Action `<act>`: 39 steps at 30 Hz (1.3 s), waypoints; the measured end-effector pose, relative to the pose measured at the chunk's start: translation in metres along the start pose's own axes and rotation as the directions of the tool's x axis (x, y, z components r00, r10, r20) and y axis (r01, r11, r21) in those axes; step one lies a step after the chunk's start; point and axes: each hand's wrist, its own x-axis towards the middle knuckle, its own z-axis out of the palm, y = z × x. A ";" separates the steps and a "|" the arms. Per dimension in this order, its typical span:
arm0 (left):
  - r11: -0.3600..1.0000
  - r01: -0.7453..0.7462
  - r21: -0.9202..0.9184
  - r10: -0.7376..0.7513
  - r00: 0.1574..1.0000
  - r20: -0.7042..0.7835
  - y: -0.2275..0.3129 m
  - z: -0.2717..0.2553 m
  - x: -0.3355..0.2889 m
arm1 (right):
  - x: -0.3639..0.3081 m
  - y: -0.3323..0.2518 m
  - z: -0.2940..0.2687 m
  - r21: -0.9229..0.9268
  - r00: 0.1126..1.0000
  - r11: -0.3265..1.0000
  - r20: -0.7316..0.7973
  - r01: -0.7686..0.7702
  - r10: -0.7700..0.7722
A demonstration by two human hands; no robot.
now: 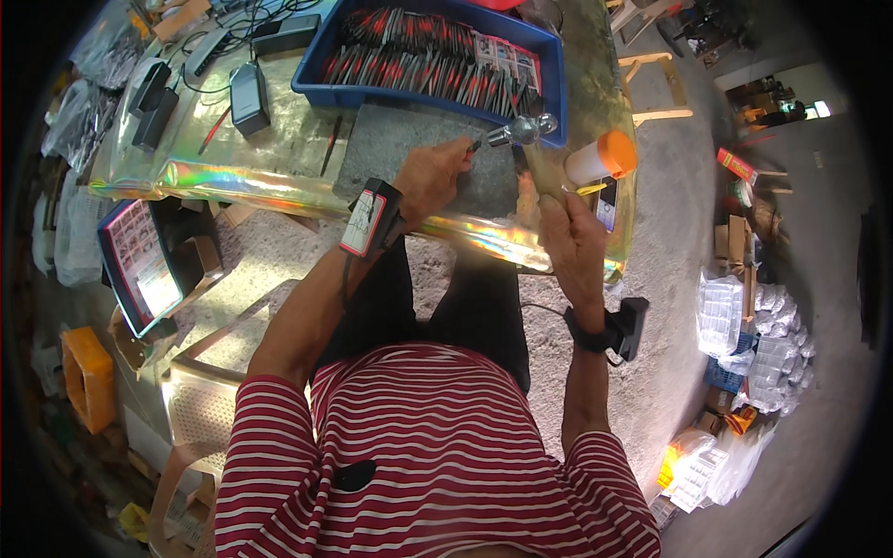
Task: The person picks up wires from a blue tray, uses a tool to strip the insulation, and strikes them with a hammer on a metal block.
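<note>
Far left: orange plastic frame (88, 379), partly in shadow. Desk (296, 158), covered in shiny film, carrying black boxy device (249, 98) among cables, far ends cut off. Blue tub (554, 84), upright, packed with two rows of slim black-and-red pieces (419, 70); printed sheet (510, 58) at its right end; bottom hidden. Grey slab (377, 153), in front of the tub. Left hand (433, 181), over the slab, grip together on a small dark piece (475, 146), largely hidden by fingers. Ball-peen hammer (532, 169), head just beside that piece; right hand (571, 232), grip clamped around its wooden handle. White jar (586, 164), orange lid (616, 153) on, contents unseen. Phone (607, 206), partly hidden. Far right: clear-wrapped packages (781, 358), contents unclear.
</note>
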 end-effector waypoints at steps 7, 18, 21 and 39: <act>0.995 -0.079 0.058 0.080 0.996 -0.026 -0.008 0.002 -0.003 | -0.009 -0.064 -0.020 -0.145 0.888 0.937 -0.300 0.319 -0.349; 0.988 -0.032 0.152 0.024 0.998 0.050 -0.005 0.000 -0.002 | 0.004 -0.038 -0.005 -0.444 0.920 0.840 -0.081 0.311 -0.383; 0.989 -0.080 0.125 0.083 0.996 -0.020 -0.006 0.003 -0.004 | -0.003 -0.059 -0.011 -0.344 0.897 0.901 -0.255 0.264 -0.360; 0.995 -0.016 0.102 0.020 0.999 -0.043 -0.002 0.004 -0.003 | -0.009 0.048 0.051 0.552 0.913 0.747 0.071 -0.371 0.402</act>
